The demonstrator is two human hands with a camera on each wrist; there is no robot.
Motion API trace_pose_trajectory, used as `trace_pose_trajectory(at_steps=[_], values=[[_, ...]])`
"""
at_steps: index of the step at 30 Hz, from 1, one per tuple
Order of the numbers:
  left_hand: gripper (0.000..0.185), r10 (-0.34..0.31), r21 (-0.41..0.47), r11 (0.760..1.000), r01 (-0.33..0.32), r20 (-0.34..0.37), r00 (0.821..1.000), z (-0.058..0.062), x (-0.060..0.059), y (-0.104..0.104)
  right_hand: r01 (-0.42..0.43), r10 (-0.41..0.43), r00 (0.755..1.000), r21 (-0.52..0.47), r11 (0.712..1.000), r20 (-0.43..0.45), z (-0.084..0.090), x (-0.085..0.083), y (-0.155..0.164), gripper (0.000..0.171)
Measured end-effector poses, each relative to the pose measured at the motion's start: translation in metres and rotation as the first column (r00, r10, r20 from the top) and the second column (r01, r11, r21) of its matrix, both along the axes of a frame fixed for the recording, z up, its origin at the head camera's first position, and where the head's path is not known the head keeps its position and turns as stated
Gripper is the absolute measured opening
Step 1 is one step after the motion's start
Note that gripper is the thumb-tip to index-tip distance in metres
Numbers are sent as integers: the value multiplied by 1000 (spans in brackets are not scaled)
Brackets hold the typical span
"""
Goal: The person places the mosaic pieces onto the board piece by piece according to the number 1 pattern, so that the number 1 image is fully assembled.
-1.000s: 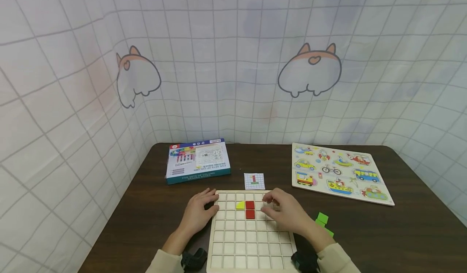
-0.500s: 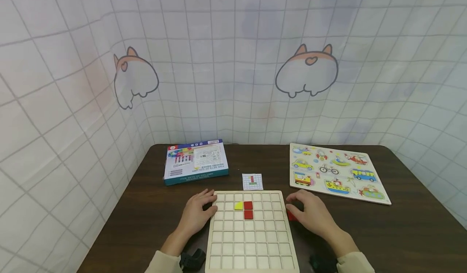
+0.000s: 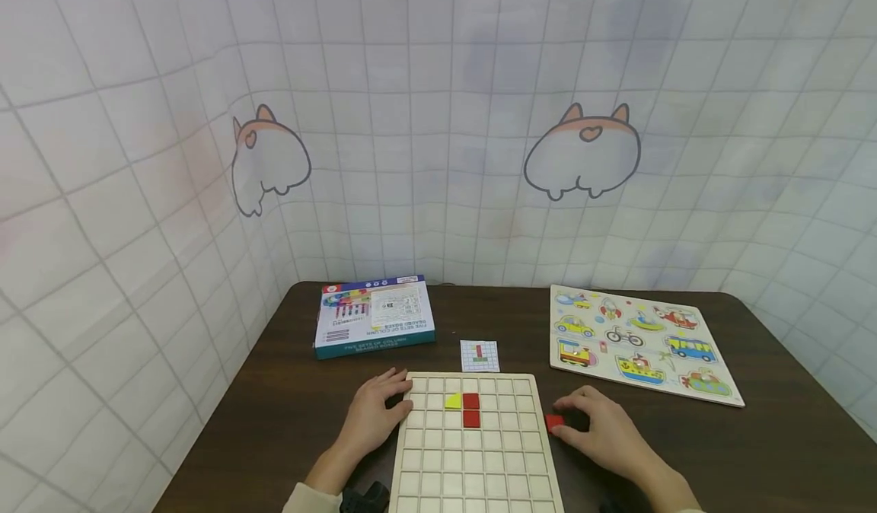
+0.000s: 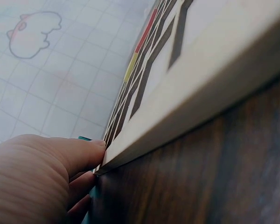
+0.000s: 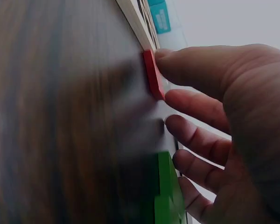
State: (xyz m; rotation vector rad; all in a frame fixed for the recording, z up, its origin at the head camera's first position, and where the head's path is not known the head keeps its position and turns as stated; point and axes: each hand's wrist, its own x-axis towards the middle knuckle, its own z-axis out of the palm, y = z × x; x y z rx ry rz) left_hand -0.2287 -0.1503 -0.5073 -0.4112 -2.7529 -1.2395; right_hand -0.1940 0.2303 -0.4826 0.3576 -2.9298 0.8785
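A pale wooden grid board (image 3: 473,463) lies in front of me in the head view. On it sit a yellow tile (image 3: 453,401) with one slanted or rounded side and two red tiles (image 3: 470,410), one below the other. My left hand (image 3: 373,414) rests its relaxed fingers and thumb against the board's left edge, near the far corner. Just off the board's right edge, my right hand (image 3: 606,429) pinches a loose red tile (image 5: 153,74) between thumb and index finger, low over the table. Its other fingers spread loosely above green pieces (image 5: 167,177).
Behind the board lies a small printed grid card (image 3: 479,356) with a red and green figure. A boxed set (image 3: 374,317) stands at the back left. At the back right is a picture puzzle board (image 3: 644,345). A patterned cloth (image 3: 438,155) hangs behind the dark table (image 3: 301,422).
My right hand has moved from above the board to the loose red tile at its right, which it now pinches. My left hand stays at the board's edge. The head view has shifted slightly.
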Motion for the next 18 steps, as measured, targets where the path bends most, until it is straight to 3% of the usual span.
trace_pose_trajectory(at_steps=[18], values=[[37, 13, -19, 1000, -13, 4, 1000, -3, 1, 0, -25, 25, 1000, -2, 1000, -11, -5, 2, 4, 23]])
